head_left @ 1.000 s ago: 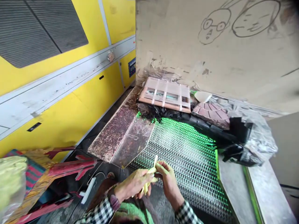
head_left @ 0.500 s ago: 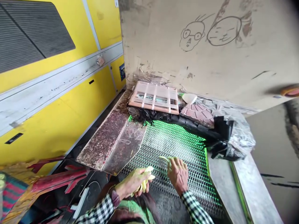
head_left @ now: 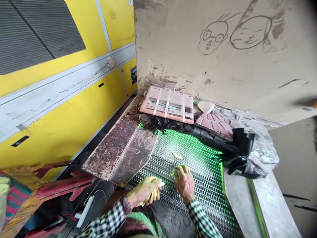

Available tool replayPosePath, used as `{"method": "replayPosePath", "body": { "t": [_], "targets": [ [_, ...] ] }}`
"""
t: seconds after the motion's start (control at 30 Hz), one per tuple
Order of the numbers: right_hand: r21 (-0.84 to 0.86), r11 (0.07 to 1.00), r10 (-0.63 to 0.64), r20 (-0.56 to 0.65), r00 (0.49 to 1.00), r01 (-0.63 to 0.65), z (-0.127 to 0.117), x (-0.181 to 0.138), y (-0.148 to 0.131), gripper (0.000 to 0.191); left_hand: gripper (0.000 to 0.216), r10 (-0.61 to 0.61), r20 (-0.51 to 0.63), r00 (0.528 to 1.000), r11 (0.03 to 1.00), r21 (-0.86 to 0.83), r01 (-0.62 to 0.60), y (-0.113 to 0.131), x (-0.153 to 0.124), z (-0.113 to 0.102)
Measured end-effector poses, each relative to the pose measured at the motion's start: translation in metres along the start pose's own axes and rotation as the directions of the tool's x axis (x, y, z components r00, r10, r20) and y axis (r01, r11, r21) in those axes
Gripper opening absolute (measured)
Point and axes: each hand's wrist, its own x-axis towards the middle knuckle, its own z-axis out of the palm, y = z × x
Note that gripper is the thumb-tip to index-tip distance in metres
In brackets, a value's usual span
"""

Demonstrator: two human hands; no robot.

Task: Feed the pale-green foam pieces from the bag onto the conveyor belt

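The left hand [head_left: 143,193] is clamping its fingers around pale yellow strips [head_left: 153,195] by the near edge of the mesh table [head_left: 200,188]. The right hand [head_left: 184,183] is pressing its fingers together on a small yellow bit [head_left: 172,174], while a yellow scrap [head_left: 176,155] is lying on the mesh just beyond.

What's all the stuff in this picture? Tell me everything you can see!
yellow panel: one, yellow with grey band, left
drawn faces: two, dark lines, on beige board
wire mesh: one, silver glowing green, front middle
scratched metal plates: two, brownish, left of mesh
strapped bundle: one, pinkish-brown, behind mesh
black plastic: one, black, along mesh's back
patterned piece: one, pinkish-brown, right of bundle
crumpled plastic: one, silvery, right
red cut pieces: several, red, lower left
yellow scrap: one, yellow, on mesh
yellow strips: some, yellow, in left hand
left hand: one, bottom middle
right hand: one, above mesh
checked sleeves: two, black-and-white, at wrists
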Motion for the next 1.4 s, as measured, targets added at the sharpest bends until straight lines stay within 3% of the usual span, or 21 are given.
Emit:
{"method": "replayPosePath", "body": {
  "t": [0.07,0.13,0.2,0.27,0.33,0.4,0.5,0.57,0.67,0.77,0.9,1.0,1.13,1.2,1.3,1.33,1.4],
  "targets": [
    [0.044,0.999,0.006,-0.012,1.000,-0.005,-0.007,0.001,-0.008,0.030,0.057,-0.001,-0.011,1.000,0.999,-0.035,0.000,0.000,-0.003,-0.002],
    [0.256,0.959,0.071,0.207,0.976,-0.124,-0.013,-0.006,-0.024,0.032,0.057,0.012,-0.011,1.000,0.999,-0.048,-0.012,0.002,-0.003,0.000],
    [0.462,0.833,0.066,0.461,0.885,-0.303,-0.014,-0.018,-0.037,0.035,0.057,0.031,-0.008,0.999,0.998,-0.047,-0.031,0.004,0.000,0.003],
    [0.565,0.707,0.078,0.535,0.841,-0.425,-0.009,-0.028,-0.039,0.036,0.058,0.038,-0.021,0.999,0.998,-0.043,-0.039,0.005,0.005,0.008],
    [0.590,0.667,0.173,0.470,0.865,-0.455,-0.002,-0.029,-0.029,0.036,0.059,0.027,-0.070,0.997,0.998,-0.046,-0.030,0.004,0.009,0.010],
    [0.501,0.749,0.257,0.385,0.886,-0.435,0.001,-0.023,-0.013,0.034,0.059,0.009,-0.118,0.993,0.996,-0.084,-0.019,-0.001,0.011,0.010],
    [0.218,0.917,0.289,0.216,0.933,-0.335,-0.004,-0.010,-0.002,0.031,0.055,0.001,-0.121,0.993,0.982,-0.187,-0.024,-0.008,0.013,0.007],
    [0.141,0.948,0.264,0.155,0.952,-0.286,-0.011,-0.008,-0.009,0.033,0.054,0.014,-0.112,0.994,0.968,-0.246,-0.042,-0.011,0.013,0.006],
    [0.278,0.928,0.152,0.319,0.935,-0.246,-0.017,-0.019,-0.034,0.036,0.058,0.023,-0.166,0.986,0.962,-0.264,-0.067,-0.008,0.013,0.009],
    [0.340,0.917,0.041,0.441,0.896,-0.209,-0.013,-0.036,-0.056,0.036,0.062,0.027,-0.256,0.966,0.981,-0.177,-0.075,-0.002,0.014,0.015],
    [0.196,0.977,0.018,0.330,0.944,-0.087,0.000,-0.047,-0.062,0.030,0.064,0.067,-0.303,0.950,0.997,-0.012,-0.074,-0.002,0.023,0.020],
    [0.204,0.979,-0.032,0.280,0.960,-0.026,0.006,-0.046,-0.054,0.028,0.069,0.078,-0.328,0.942,0.997,0.038,-0.069,-0.007,0.030,0.019],
    [0.212,0.961,0.110,0.294,0.950,-0.176,0.008,-0.034,-0.028,0.036,0.069,0.057,-0.422,0.905,0.997,-0.020,-0.072,-0.012,0.033,0.010],
    [0.088,0.985,0.132,0.189,0.973,-0.151,0.007,-0.028,-0.015,0.041,0.066,0.063,-0.444,0.894,0.996,-0.029,-0.085,-0.014,0.032,0.005],
    [-0.042,0.999,-0.007,0.014,1.000,0.008,0.004,-0.023,-0.011,0.041,0.066,0.100,-0.390,0.915,0.993,-0.017,-0.116,-0.013,0.029,0.004],
    [-0.010,1.000,-0.027,0.020,0.999,0.028,0.004,-0.024,-0.015,0.040,0.066,0.109,-0.359,0.927,0.992,-0.017,-0.123,-0.012,0.027,0.005],
    [0.173,0.984,0.008,0.160,0.987,-0.036,0.004,-0.029,-0.029,0.037,0.065,0.112,-0.302,0.947,0.992,-0.019,-0.123,-0.009,0.024,0.010]
  ]
}}
